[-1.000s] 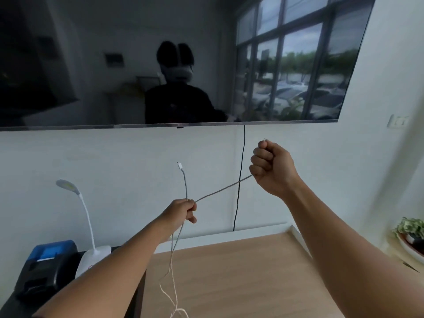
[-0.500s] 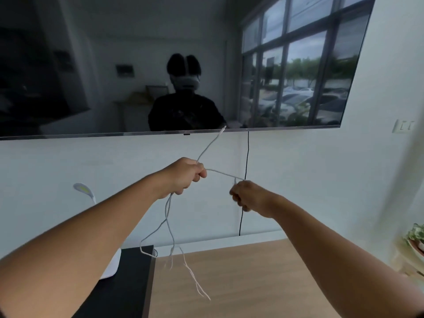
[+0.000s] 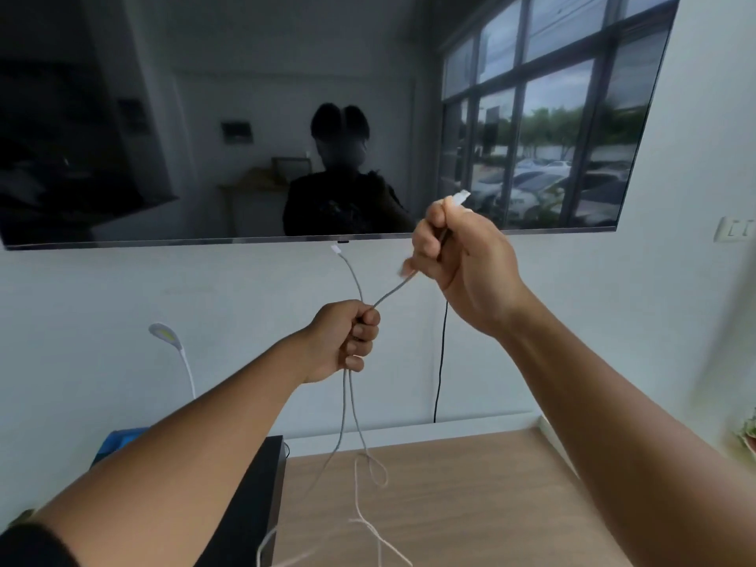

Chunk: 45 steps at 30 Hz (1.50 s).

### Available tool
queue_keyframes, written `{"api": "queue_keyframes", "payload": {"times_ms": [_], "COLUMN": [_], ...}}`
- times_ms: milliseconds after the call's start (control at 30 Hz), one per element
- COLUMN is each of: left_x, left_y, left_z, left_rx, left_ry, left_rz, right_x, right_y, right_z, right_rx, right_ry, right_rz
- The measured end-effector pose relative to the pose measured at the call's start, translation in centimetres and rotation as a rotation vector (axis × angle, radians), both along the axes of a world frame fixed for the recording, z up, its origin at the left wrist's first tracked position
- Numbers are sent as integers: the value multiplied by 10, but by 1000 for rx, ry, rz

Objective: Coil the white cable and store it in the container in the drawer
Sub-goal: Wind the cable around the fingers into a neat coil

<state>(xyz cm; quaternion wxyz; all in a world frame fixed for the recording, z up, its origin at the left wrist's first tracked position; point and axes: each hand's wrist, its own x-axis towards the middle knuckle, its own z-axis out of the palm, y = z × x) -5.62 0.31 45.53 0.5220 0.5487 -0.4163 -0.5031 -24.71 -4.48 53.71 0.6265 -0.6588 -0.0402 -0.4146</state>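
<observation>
Left hand (image 3: 343, 341) fisted around white cable (image 3: 347, 407), right hand (image 3: 462, 259) at two o'clock, fingers closed on it; slack trailing onto table (image 3: 470, 505)

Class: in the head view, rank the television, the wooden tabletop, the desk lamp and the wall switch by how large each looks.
1. Television
2. Wooden tabletop
3. Desk lamp, partly hidden by the forearm
4. Wall switch, cropped by the frame edge

The cable (image 3: 347, 407) is thin and white. Both hands hold it up in the air. One plug sticks out the top of the right fist, and another plug points up above the left fist. A short bit runs between the fists. Two strands hang down and loop loosely over the table (image 3: 470, 505).
</observation>
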Motion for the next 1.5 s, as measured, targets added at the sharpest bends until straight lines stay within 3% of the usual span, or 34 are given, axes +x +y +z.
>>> {"api": "queue_keyframes", "payload": {"times_ms": [100,233,300,333,433,533,667,767,833,900,1000,1067,1167,1233,1367,1500], "left_x": [-6,-4,-5,-6,-9,-7,-3,-5,-7,-8,-6,-2,3,1,-5,-4], "left_y": [-4,-2,5,10,15,17,17,14,9,7,3,5,7,10,8,0], "left_z": [18,43,40,36,17,6,-8,-17,-17,-13,-5,2,5,-2,-26,-36], "left_rx": [13,21,9,10,0,-34,-40,-14,-17,-33,-73,-29,-13,43,64,-53], "left_ry": [-106,-366,-518,-569,-603,-463,-228,-61,9,-1,-137,-179,-511,-650,-788,-847], "left_rz": [-61,-61,-87,-92,-63,1,71,51,9,-48,-92,-123,-201,-239,-174,-14], "right_x": [-13,-10,-5,-3,-1,-6,-11,-6,-2,-2,-5,-6,-3,1,15,24], "right_y": [30,45,28,15,-36,-68,-76,-54,-26,4,35,42,23,1,-36,-57], "right_z": [-8,-52,-69,-74,-81,-78,-64,-46,-34,-27,-38,-55,-79,-88,-94,-97], "right_rx": [-406,-1070,-1192,-1152,-856,-533,-141,5,-3,-209,-619,-935,-1293,-1336,-1094,-974], "right_ry": [278,1088,1378,1449,1369,1144,626,227,100,175,450,793,1316,1469,1578,1471], "right_rz": [-84,-103,-151,-214,-401,-393,-325,-216,-111,-69,45,45,-34,-104,-240,-290]}}
